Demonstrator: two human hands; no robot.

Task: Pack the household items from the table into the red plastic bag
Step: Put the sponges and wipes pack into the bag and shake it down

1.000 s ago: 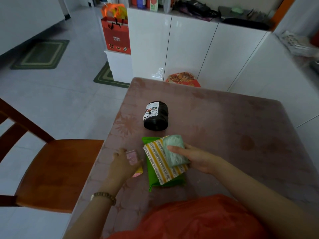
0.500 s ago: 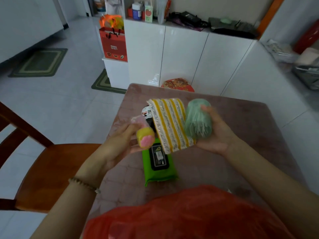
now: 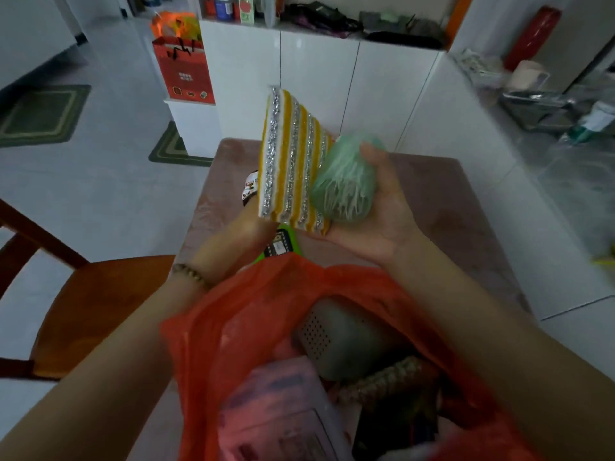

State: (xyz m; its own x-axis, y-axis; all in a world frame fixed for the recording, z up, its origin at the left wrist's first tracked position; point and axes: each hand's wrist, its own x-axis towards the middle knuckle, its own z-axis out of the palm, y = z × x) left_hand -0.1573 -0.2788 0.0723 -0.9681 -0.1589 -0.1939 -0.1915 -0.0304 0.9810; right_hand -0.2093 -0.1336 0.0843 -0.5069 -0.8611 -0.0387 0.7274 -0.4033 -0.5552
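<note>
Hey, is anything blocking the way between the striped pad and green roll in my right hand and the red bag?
Nothing visible blocks it. The right hand holds the striped pad and green roll, and the red bag gapes open below them, nearer the person. A grey perforated box and pink pack already lie inside.

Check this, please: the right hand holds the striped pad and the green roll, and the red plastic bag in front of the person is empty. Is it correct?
One thing is wrong: the red plastic bag is not empty. The head view shows a grey perforated box and other items inside it. The rest is correct: the right hand holds the striped pad and the green roll.
</note>
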